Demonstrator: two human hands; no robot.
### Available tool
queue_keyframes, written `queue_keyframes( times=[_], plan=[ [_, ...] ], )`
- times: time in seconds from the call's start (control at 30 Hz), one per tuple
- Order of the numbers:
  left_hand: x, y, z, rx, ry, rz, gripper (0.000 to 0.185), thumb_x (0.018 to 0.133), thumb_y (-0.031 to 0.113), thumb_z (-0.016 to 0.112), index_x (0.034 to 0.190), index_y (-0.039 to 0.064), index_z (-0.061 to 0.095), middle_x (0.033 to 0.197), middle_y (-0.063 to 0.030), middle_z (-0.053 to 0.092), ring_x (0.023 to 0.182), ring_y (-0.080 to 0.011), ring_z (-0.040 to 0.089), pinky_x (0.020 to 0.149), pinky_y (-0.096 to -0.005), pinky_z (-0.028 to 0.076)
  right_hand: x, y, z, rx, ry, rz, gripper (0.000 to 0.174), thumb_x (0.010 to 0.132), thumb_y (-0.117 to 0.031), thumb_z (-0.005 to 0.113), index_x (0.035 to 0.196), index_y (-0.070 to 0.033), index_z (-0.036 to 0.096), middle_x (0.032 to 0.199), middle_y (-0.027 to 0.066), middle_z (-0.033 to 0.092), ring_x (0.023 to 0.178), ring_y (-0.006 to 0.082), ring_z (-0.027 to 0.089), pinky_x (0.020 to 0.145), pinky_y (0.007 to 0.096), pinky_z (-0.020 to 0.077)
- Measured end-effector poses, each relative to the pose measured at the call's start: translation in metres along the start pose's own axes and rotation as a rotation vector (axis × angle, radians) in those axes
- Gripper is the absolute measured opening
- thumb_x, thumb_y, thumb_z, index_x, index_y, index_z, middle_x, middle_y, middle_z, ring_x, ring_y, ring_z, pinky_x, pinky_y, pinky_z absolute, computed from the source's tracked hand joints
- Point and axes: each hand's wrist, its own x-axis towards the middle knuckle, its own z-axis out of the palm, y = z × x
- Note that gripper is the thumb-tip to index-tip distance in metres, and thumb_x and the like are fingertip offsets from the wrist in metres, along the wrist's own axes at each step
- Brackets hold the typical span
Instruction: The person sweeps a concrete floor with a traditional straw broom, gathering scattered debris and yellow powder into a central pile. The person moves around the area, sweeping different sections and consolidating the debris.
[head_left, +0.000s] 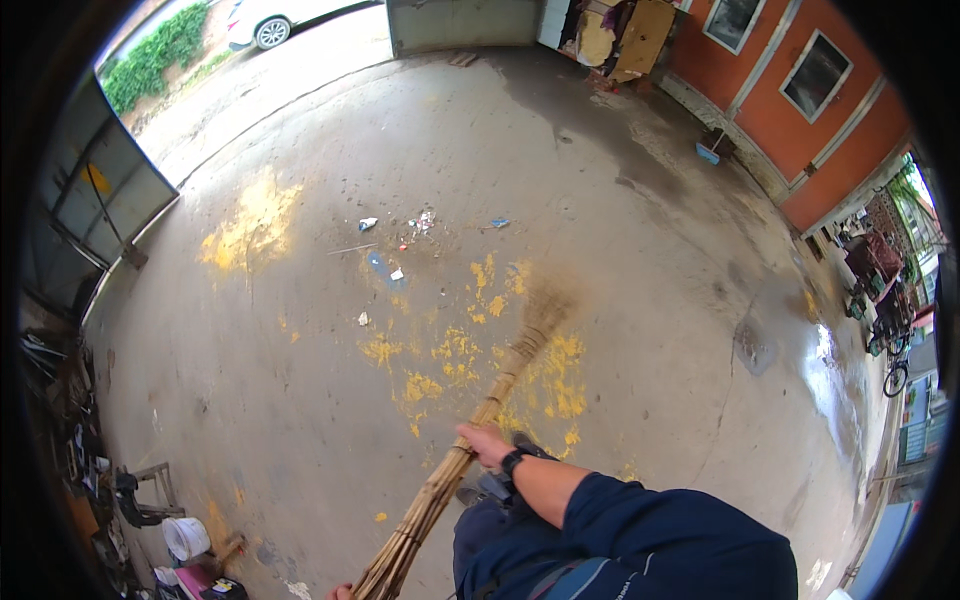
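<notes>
My right hand (486, 442), with a dark watch at the wrist, grips the middle of a long straw broom (442, 480). Only part of my left hand (341, 592) shows at the bottom edge, closed around the broom's lower end. The broom slants up and to the right, its blurred bristles at the concrete floor (660, 337). Beyond and to the left lie small white and pink scraps (424, 222), a blue-and-white wrapper (367, 223), a blue scrap (500, 223), a thin stick (352, 248) and a white piece (397, 274).
Yellow patches mark the floor. A blue dustpan (707, 154) stands by the orange wall (765, 97) at right. A white bucket (186, 538) and piled items lie lower left. Wet areas (825, 367) spread on the right. A metal gate (112, 187) flanks the opening, with a white car outside.
</notes>
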Motion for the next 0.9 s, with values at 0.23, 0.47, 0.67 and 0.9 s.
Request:
queue_keyframes(
  times=[0.23,0.47,0.67,0.9],
  plan=[
    [0.098,0.118,0.070,-0.341,-0.207,0.141,0.021,0.085,0.015,0.054,0.085,-0.002,0.067,0.072,-0.0144,0.064,0.068,-0.0197,0.061,0.067,-0.0303,0.048,0.007,0.009,-0.159,0.464,0.207,0.153,0.026,0.082,-0.021,0.065,0.098,-0.002,0.057,0.092,0.0115,0.063,0.082,0.0284,0.064,0.070,0.0429,0.0530],
    [0.141,0.298,0.156,-0.284,-0.406,0.367,0.022,0.084,0.017,0.055,0.086,-0.001,0.067,0.073,-0.0178,0.065,0.069,-0.0222,0.064,0.068,-0.0313,0.049,0.034,-0.036,-0.273,0.629,0.444,0.100,0.027,0.086,-0.026,0.062,0.099,-0.004,0.055,0.095,0.0151,0.060,0.086,0.0335,0.062,0.074,0.0538,0.0542],
    [0.159,0.341,0.161,-0.316,-0.329,0.181,0.023,0.086,0.016,0.052,0.087,-0.001,0.067,0.076,-0.0173,0.066,0.072,-0.0242,0.065,0.068,-0.0338,0.050,0.090,-0.092,-0.264,0.745,0.308,0.230,0.024,0.083,-0.018,0.064,0.100,-0.004,0.055,0.086,0.0128,0.061,0.084,0.0266,0.063,0.069,0.0446,0.0544],
    [0.093,0.314,0.108,-0.107,-0.012,-0.303,0.029,0.089,0.022,0.051,0.091,-0.003,0.065,0.080,-0.0162,0.062,0.076,-0.0247,0.058,0.070,-0.0363,0.046,0.152,-0.160,-0.112,0.214,0.066,0.261,0.021,0.081,-0.015,0.067,0.093,-0.001,0.058,0.084,0.0095,0.061,0.074,0.0234,0.062,0.064,0.0409,0.0522]
  ],
)
